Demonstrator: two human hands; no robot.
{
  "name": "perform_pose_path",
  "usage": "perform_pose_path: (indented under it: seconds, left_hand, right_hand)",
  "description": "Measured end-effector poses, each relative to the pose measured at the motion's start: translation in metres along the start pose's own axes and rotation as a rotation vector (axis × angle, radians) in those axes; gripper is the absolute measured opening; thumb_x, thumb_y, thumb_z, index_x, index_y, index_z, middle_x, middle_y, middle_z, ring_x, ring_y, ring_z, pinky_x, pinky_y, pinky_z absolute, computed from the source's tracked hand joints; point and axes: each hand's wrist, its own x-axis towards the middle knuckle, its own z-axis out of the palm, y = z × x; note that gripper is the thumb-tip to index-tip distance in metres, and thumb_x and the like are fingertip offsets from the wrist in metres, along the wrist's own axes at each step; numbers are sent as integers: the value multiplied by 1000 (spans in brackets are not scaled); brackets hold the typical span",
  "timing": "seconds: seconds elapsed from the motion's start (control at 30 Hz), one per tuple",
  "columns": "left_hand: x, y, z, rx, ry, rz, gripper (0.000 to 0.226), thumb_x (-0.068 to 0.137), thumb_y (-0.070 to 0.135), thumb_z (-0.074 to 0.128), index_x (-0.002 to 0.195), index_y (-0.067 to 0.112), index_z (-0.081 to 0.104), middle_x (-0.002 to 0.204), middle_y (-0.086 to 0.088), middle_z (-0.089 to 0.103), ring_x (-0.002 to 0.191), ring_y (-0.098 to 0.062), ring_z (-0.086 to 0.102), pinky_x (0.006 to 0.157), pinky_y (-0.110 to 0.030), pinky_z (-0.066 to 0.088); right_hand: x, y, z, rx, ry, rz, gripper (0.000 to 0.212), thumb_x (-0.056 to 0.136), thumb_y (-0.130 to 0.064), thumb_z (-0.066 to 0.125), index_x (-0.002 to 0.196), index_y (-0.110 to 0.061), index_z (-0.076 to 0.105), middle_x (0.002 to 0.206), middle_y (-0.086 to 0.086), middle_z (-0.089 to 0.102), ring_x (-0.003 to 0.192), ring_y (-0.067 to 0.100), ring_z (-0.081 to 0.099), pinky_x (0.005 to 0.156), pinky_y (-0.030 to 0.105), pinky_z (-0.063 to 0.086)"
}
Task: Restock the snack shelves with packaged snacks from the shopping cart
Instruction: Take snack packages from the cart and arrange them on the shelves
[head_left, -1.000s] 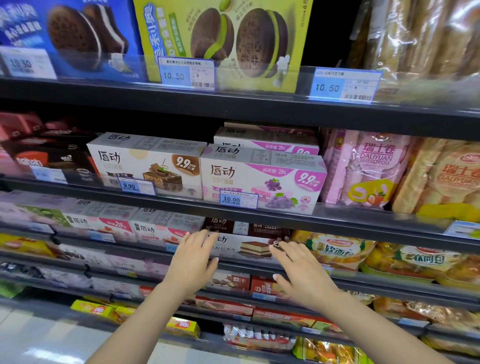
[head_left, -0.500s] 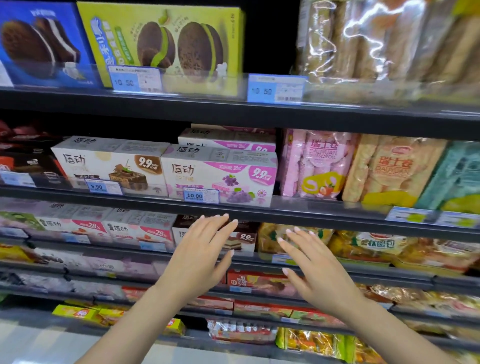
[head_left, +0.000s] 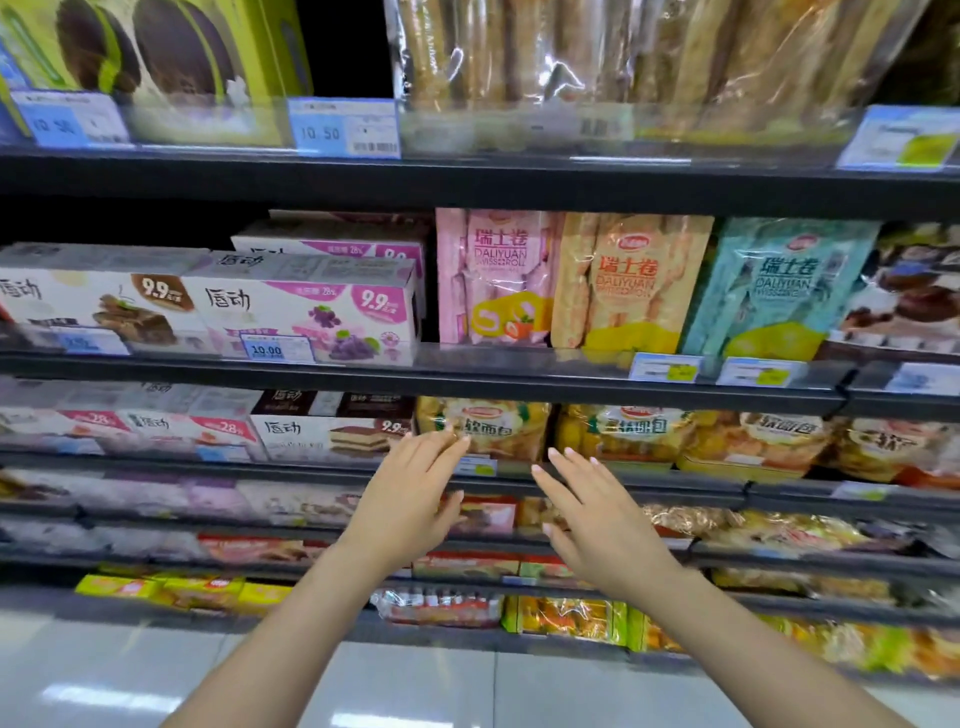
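A: Where are the hands?
B: Left hand (head_left: 402, 501) and right hand (head_left: 597, 512), centre frame, fingers spread, empty, before a yellow plastic bread bag (head_left: 485, 428).
A: Next?
B: Likely straightening it; cart unseen.

Whole frame motion-blurred. Green sandwich-cookie box (head_left: 171, 67) cut off by top edge; clear bag of long pastries (head_left: 623, 57) too. Chocolate cake box (head_left: 98, 306) clipped at left edge. Dark snack bag (head_left: 914, 296) at right edge unreadable. Left hand (head_left: 402, 506) overlaps red packs (head_left: 485, 514) on the shelf behind. Price tags (head_left: 665, 368) too smeared to read. Bottom-shelf yellow packs (head_left: 166, 590) blurred, labels illegible. Both forearms run out of the bottom edge.
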Motion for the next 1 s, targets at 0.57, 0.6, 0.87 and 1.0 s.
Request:
perform_pose_path:
  seconds: [0.57, 0.6, 0.87, 1.0]
  left_hand:
    - [37, -47, 41, 121, -252, -40, 62, 96, 33, 48, 151, 17, 24, 151, -3, 34, 139, -23, 28, 117, -42, 15]
    - [38, -51, 43, 131, -264, -35, 60, 96, 33, 48, 149, 18, 26, 149, -2, 36, 137, -23, 31, 115, -41, 19]
    - [49, -72, 55, 135, -332, -24, 64, 95, 35, 48, 152, 22, 22, 148, 5, 41, 139, -22, 35, 113, -44, 26]
    - [40, -69, 53, 121, -281, 19, 60, 94, 37, 47, 148, 19, 27, 144, -1, 41, 132, -23, 37, 108, -39, 30]
  right_hand:
    - [83, -16, 32, -10, -28, 201, 62, 96, -39, 50, 148, -19, 23, 148, 3, 33, 136, 22, 29, 116, 38, 19]
    - [86, -18, 34, -13, -23, 212, 60, 95, -38, 51, 145, -19, 27, 144, 2, 37, 133, 22, 33, 114, 38, 23]
    - [96, -28, 44, -83, -4, 260, 56, 86, -37, 64, 134, -15, 46, 133, 7, 51, 126, 27, 45, 102, 41, 38]
    - [90, -30, 45, -74, -13, 257, 60, 93, -39, 52, 145, -18, 29, 146, 5, 35, 138, 24, 27, 114, 41, 22]
